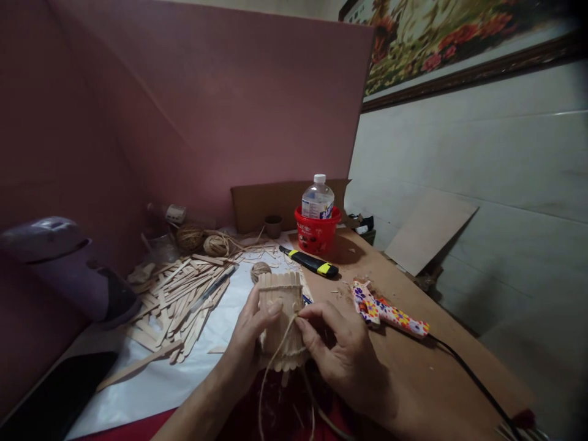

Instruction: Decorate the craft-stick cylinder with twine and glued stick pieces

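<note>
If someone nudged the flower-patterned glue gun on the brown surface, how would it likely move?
The glue gun would probably slide or pivot rather than roll, since it lies flat and has an angled shape. Its body looks rigid, but the black cord trailing from the handle end curves loosely and might drag.

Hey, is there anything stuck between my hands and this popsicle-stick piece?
Nothing visible blocks them. Your left hand holds the popsicle-stick piece directly; your right hand pinches the twine at its front.
</note>
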Demonstrator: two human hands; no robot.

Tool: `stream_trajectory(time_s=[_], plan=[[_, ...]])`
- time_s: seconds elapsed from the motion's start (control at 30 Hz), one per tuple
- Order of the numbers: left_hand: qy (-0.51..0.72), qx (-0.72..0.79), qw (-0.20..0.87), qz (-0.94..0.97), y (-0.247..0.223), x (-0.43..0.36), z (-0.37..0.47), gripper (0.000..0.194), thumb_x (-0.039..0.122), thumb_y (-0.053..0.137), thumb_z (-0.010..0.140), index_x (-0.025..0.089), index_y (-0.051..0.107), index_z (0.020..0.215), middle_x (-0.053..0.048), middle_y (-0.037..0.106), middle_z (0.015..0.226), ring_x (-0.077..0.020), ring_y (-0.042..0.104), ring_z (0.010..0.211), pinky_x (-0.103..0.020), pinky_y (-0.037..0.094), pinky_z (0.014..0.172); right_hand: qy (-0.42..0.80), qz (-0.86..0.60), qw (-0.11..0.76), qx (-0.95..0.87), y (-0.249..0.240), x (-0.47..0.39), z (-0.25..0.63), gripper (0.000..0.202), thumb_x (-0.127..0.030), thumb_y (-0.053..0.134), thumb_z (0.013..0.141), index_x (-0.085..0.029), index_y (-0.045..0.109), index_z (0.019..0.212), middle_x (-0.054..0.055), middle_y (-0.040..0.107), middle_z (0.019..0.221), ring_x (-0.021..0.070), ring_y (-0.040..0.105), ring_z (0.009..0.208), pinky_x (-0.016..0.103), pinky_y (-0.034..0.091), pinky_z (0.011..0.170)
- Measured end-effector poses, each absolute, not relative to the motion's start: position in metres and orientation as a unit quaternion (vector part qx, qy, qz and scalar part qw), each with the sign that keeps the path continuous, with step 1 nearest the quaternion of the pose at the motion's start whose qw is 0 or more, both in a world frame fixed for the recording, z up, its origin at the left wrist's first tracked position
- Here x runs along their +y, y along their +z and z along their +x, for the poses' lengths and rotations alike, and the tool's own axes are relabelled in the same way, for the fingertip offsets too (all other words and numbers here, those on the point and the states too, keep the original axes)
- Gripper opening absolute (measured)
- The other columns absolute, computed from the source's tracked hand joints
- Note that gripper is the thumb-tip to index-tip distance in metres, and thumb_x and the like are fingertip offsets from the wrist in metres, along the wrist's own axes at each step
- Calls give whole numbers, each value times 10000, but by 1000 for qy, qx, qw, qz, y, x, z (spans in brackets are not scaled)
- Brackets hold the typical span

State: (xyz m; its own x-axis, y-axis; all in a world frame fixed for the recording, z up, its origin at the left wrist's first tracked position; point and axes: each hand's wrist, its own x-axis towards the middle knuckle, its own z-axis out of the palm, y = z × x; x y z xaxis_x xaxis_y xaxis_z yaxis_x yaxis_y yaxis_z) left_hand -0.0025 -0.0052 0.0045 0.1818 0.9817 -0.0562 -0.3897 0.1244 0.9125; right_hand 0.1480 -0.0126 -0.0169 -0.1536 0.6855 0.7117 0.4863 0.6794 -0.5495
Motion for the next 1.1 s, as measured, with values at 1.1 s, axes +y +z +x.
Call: stream_trajectory(time_s=[1.1], plan=[[512, 316, 658, 452, -8, 3, -7, 661, 258, 765, 629, 220, 501, 1234, -85, 687, 1017, -248, 652, 870, -301, 513, 699, 232, -434, 498, -714, -12, -12, 148, 139, -252, 509, 892, -203, 539, 766, -29, 542, 639, 109, 506, 546, 241, 393, 502]])
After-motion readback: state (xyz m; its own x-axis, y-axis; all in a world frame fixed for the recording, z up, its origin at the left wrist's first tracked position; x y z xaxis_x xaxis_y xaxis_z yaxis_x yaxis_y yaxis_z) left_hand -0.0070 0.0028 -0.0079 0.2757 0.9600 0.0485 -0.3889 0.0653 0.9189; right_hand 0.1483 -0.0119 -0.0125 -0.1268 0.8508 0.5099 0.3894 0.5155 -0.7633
